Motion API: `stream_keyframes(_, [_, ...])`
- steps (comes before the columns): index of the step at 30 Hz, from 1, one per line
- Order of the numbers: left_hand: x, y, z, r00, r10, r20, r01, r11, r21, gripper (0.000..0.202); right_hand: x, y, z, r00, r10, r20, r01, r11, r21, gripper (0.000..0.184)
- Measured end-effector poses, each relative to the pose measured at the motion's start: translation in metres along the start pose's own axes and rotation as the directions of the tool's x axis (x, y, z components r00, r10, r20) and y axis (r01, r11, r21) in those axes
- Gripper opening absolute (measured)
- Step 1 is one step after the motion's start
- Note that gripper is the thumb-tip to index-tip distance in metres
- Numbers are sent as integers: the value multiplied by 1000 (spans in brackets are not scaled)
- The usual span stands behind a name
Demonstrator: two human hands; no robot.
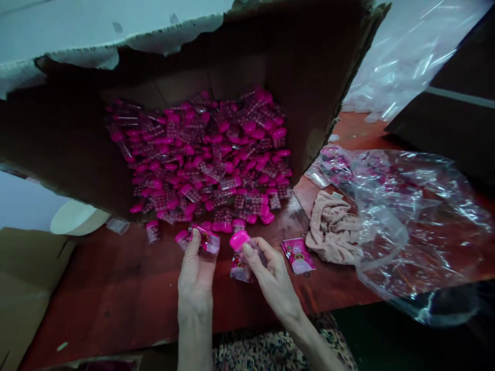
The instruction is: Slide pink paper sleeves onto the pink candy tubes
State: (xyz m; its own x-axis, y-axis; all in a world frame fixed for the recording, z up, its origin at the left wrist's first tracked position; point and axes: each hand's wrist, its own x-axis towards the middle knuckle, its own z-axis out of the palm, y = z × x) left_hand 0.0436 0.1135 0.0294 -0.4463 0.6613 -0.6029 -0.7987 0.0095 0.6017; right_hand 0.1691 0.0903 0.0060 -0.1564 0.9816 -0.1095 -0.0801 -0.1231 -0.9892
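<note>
A person's left hand (197, 270) pinches a printed pink packet (209, 240) between thumb and fingers while the right hand (270, 273) grips a pink-capped container (240, 240), both above the red worktop (127, 299) near its front edge. Behind, a heap of similar containers (216, 154) fills the mouth of a carton (317, 77); rightward, more packets (298, 255) lie beside a crumpled cloth (334, 226).

A cardboard box (320, 67) and heaped pink-capped containers (212, 167) suggest a workshop

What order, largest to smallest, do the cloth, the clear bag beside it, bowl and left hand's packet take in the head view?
Clear bag
Cloth
Bowl
Packet, partly covered by left hand
</note>
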Motion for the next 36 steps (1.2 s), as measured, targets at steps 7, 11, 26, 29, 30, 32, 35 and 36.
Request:
stream_keyframes(7, [-18, -15, 11, 971, -192, 141, 196, 980, -18, 30, -10, 3, 11, 989, -50, -136, 42, 997, -62, 24])
stream_keyframes(11, [-19, -19, 10, 954, -232, 192, 240, 970, -22, 31, -13, 3, 13, 962, -140, -233, 113, 985, -128, 23])
stream_keyframes(26, [-7, -27, 0, 943, -268, 196, 286, 956, -70, 19, -11, 7, 11, 935, -247, -256, 171, 943, -284, 18])
stream_keyframes(29, [-7, -27, 2, 946, -283, 156, 296, 953, -66, 20, -11, 8, 10, 931, -245, -269, 162, 941, -298, 19])
stream_keyframes(30, [-8, -27, 3, 949, -283, 139, 294, 953, -67, 21, -11, 9, 9, 933, -239, -270, 154, 941, -301, 19])
stream_keyframes(32, [-8, -27, 3, 953, -275, 124, 285, 956, -67, 21, -11, 11, 9, 940, -222, -260, 140, 944, -299, 20])
stream_keyframes(35, [-6, -28, 0, 955, -265, 130, 274, 960, -63, 20, -9, 14, 8, 950, -200, -241, 128, 950, -284, 21])
stream_keyframes(36, [-5, -29, -1, 954, -270, 130, 280, 958, -68, 19, -9, 14, 8, 950, -198, -240, 127, 951, -280, 21])
